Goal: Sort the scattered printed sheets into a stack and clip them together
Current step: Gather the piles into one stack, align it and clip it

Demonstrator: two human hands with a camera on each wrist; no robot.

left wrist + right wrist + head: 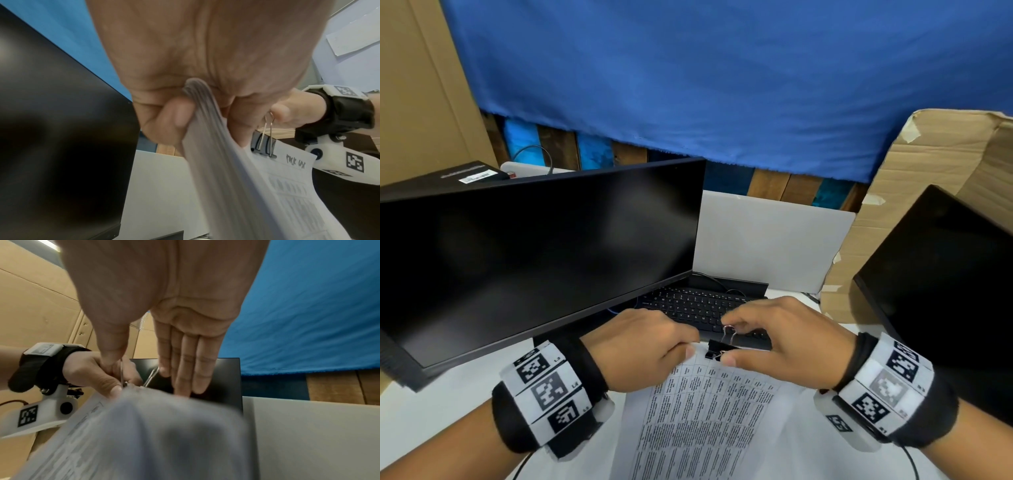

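Note:
A stack of printed sheets [705,411] with tables of text is held tilted over the white desk. My left hand [685,346] grips its top left corner, thumb on top and fingers curled underneath; in the left wrist view the sheet edges [205,129] run through that grip. A black binder clip [717,350] sits on the stack's top edge, also the binder clip [263,146] beside my left thumb. My right hand [727,342] pinches the clip's two silver wire handles [152,376] between thumb and index finger, with the other fingers [197,369] held straight.
A dark monitor [534,260] stands at the left, and a black keyboard [688,305] lies just beyond my hands. A second dark screen [945,274] and cardboard [928,171] close off the right. Blue cloth [722,85] hangs behind. Bare white desk [431,421] shows at the lower left.

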